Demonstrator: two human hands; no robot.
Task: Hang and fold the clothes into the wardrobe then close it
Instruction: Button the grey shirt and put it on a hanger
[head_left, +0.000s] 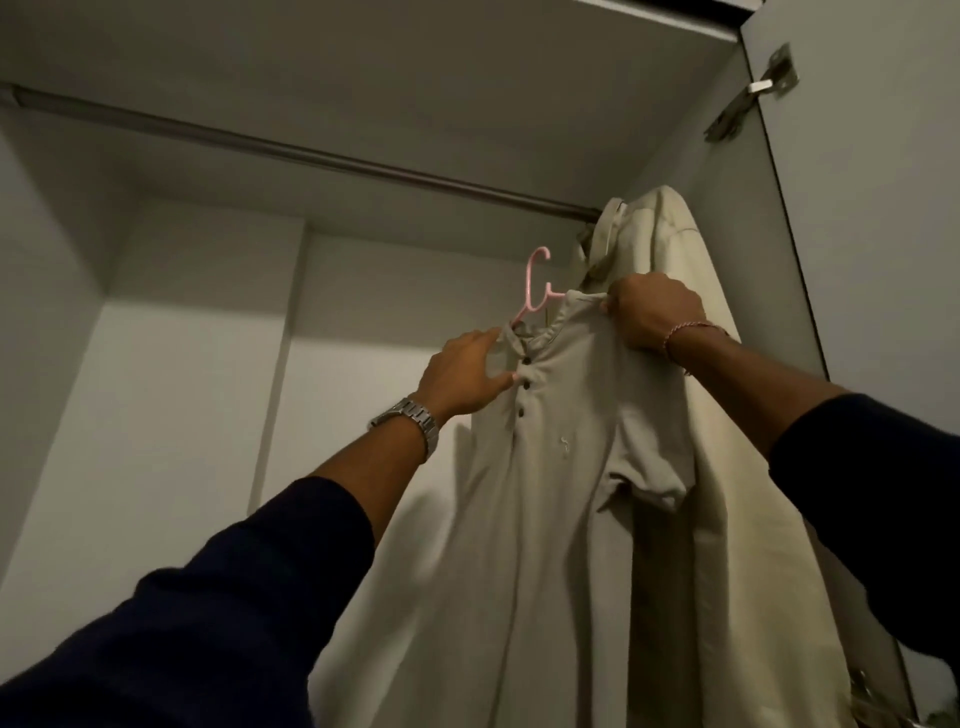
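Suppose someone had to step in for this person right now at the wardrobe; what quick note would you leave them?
Left hand: fingers pinch the button placket of the pale grey short-sleeved polo shirt, near the collar.
Right hand: grips the shirt's other shoulder at the collar.
The shirt sits on a pink plastic hanger, whose hook is below the metal wardrobe rail, not on it.
Done: a cream long shirt already hangs at the rail's right end.
Left: hook the pink hanger onto the rail, deal with any other clothes, then close the white wardrobe door, which stands open.
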